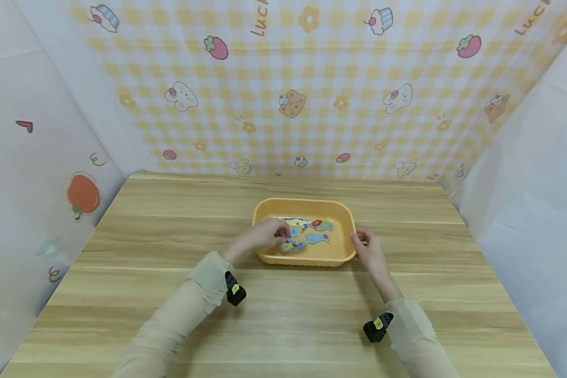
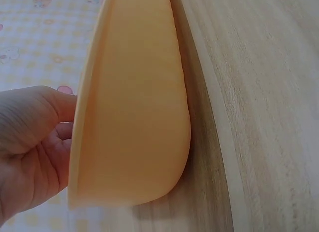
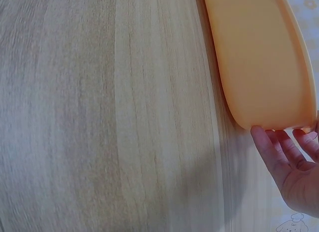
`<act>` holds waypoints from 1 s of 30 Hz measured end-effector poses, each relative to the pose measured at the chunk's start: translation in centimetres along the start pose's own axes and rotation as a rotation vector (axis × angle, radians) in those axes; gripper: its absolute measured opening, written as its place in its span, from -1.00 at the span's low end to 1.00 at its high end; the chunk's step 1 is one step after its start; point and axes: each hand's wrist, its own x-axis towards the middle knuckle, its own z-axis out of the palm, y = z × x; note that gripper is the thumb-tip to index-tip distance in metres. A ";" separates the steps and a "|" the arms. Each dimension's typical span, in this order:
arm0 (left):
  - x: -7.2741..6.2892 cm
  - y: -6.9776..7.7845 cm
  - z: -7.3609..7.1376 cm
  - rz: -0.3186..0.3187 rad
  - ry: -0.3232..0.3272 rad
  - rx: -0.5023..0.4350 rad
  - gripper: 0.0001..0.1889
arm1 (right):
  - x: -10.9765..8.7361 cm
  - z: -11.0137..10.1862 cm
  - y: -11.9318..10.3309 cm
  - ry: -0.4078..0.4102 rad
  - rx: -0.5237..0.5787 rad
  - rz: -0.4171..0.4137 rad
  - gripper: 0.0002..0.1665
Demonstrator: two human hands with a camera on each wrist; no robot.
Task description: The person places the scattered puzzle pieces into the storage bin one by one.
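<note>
A shallow yellow plastic tray (image 1: 333, 251) sits on the wooden table. My left hand (image 1: 268, 233) reaches over its left end and pinches a small blue and yellow printed piece (image 1: 294, 245) near the tray floor. Around that piece lie several flat, colourful cut-outs: a pale one with blue edging (image 1: 296, 222), a green and red one (image 1: 322, 225) and a light blue one (image 1: 317, 238). In the left wrist view the tray wall (image 2: 134, 97) hides the left fingertips. My right hand (image 3: 294, 167) holds the tray's right end, fingers against the outer wall and thumb at the rim.
The wooden table (image 1: 283, 320) extends on all sides of the tray. A yellow checked cloth wall (image 1: 283, 68) stands at the back, with white side walls (image 1: 38, 173) left and right. Each wrist carries a black camera (image 1: 235, 290).
</note>
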 end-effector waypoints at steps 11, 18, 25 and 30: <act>1.3 0.3 0.6 -0.004 -0.082 0.031 -0.94 | -0.2 0.0 -0.2 0.014 -0.004 0.003 -0.51; 1.7 0.3 1.3 -0.064 -0.092 0.036 -0.88 | 0.0 0.0 -0.2 0.018 0.004 -0.005 -0.52; 1.0 0.2 1.6 -0.047 -0.036 0.046 -0.80 | 0.1 -0.2 0.3 -0.001 -0.014 0.001 -0.51; -1.6 -0.2 1.4 -0.052 0.206 0.026 -0.71 | 0.0 -0.5 1.1 -0.014 -0.082 -0.044 -0.42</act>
